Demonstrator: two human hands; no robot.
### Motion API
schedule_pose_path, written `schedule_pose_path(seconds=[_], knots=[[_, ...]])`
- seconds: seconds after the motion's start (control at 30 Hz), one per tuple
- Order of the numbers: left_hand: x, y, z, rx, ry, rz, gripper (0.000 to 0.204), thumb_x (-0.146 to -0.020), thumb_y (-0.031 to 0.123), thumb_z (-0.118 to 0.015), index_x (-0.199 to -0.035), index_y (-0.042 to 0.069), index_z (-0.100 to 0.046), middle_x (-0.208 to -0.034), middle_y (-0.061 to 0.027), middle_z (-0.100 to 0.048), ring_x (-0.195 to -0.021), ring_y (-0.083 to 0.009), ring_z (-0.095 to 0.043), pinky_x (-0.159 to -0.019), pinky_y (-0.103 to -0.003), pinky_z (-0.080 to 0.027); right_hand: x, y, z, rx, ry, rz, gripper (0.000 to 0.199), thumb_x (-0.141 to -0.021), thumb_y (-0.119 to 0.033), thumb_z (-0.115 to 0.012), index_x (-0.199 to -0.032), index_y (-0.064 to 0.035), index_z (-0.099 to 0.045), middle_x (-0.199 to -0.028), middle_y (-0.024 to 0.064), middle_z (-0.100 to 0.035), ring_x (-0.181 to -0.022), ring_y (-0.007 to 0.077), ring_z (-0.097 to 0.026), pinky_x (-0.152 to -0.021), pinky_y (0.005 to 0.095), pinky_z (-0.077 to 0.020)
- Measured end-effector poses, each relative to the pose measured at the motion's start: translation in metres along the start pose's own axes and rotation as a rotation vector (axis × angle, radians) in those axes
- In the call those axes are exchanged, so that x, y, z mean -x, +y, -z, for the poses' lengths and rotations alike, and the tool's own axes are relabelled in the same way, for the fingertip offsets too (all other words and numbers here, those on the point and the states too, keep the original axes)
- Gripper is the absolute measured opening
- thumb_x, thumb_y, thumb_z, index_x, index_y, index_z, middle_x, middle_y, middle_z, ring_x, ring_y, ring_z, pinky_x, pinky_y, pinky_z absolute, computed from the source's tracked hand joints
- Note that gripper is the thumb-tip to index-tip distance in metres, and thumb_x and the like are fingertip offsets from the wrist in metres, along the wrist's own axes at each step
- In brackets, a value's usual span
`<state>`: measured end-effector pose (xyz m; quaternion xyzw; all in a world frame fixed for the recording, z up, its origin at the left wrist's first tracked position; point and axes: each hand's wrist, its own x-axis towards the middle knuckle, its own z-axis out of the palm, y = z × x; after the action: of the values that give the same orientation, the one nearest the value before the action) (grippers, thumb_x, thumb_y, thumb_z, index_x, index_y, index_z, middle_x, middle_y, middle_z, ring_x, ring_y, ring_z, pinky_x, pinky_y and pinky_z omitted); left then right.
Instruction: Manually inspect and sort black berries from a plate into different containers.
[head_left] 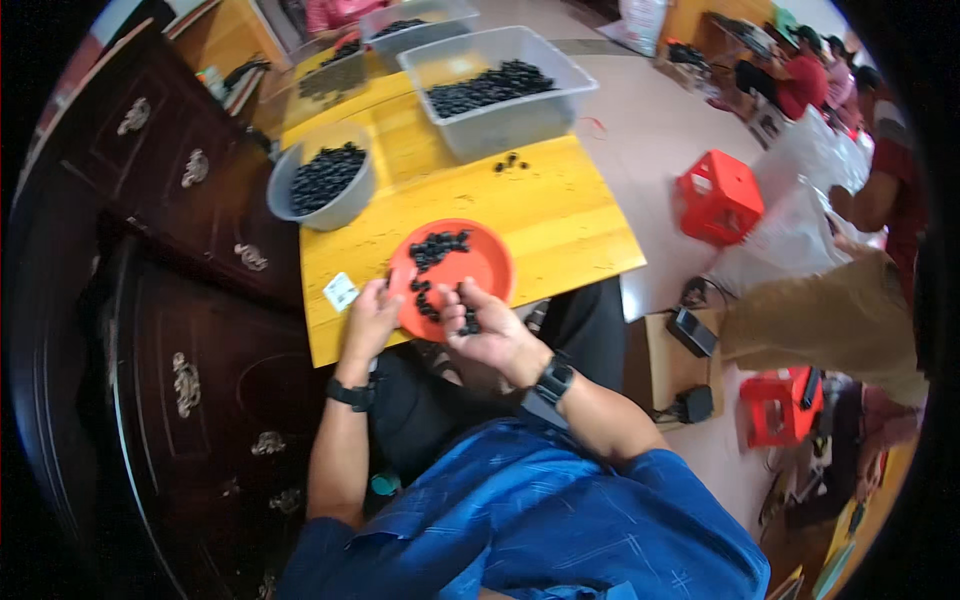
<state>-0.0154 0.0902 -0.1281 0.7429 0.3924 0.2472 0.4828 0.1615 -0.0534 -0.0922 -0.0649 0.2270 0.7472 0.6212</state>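
An orange-red round plate (487,262) lies at the near edge of the yellow table, with small black rounded pieces (436,247) heaped on its far left and more scattered lower down. My left hand (370,318) is at the plate's left rim, its fingers closed on the edge. Over the plate's near right part, my right hand (490,332) is turned partly palm up. Its fingers curl round a few black pieces (469,322). What kind of pieces these are is too small to tell.
A round clear tub (283,190) and a large clear bin (500,122) hold many black pieces. A few lie loose on the yellow table (570,215), near a white label (340,291). Dark drawers (190,310) stand left. Right are red stools (718,197), white bags and other people.
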Motion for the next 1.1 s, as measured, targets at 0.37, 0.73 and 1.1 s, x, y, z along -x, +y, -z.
schedule_pose_path(seconds=[0.37,0.73,1.1], knots=[[0.014,0.021,0.001,0.097,0.018,0.125,0.028,-0.088,0.012,-0.067,-0.111,-0.001,-0.057,-0.080,0.0005,-0.058,-0.063,-0.0070,-0.058,-0.056,-0.025,-0.050,-0.003,0.001,-0.008,0.011,0.033,-0.031,0.042,-0.101,-0.045,-0.046,-0.099,-0.0049,-0.058,-0.078,0.0010,-0.056,-0.063,0.0127,-0.049,-0.054,0.0240,-0.0437],[0.026,0.062,0.011,0.122,0.107,0.078,0.033,-0.088,0.008,-0.067,-0.117,-0.003,-0.056,-0.086,0.0014,-0.060,-0.070,-0.0047,-0.055,-0.061,-0.021,-0.048,-0.013,-0.007,0.004,0.044,-0.153,-0.099,0.036,-0.104,-0.032,-0.041,-0.116,-0.0022,-0.057,-0.089,0.0048,-0.063,-0.075,0.0151,-0.059,-0.066,0.0289,-0.0530],[0.067,0.135,-0.023,-0.268,-0.058,-0.169,0.032,-0.078,0.014,-0.076,-0.106,0.004,-0.065,-0.067,-0.0092,-0.062,-0.059,-0.0217,-0.063,-0.056,-0.033,-0.049,0.008,0.012,-0.026,0.105,-0.077,0.111,0.038,-0.104,-0.028,-0.039,-0.120,0.0019,-0.055,-0.120,0.0188,-0.060,-0.115,0.0324,-0.057,-0.106,0.0461,-0.0425]])
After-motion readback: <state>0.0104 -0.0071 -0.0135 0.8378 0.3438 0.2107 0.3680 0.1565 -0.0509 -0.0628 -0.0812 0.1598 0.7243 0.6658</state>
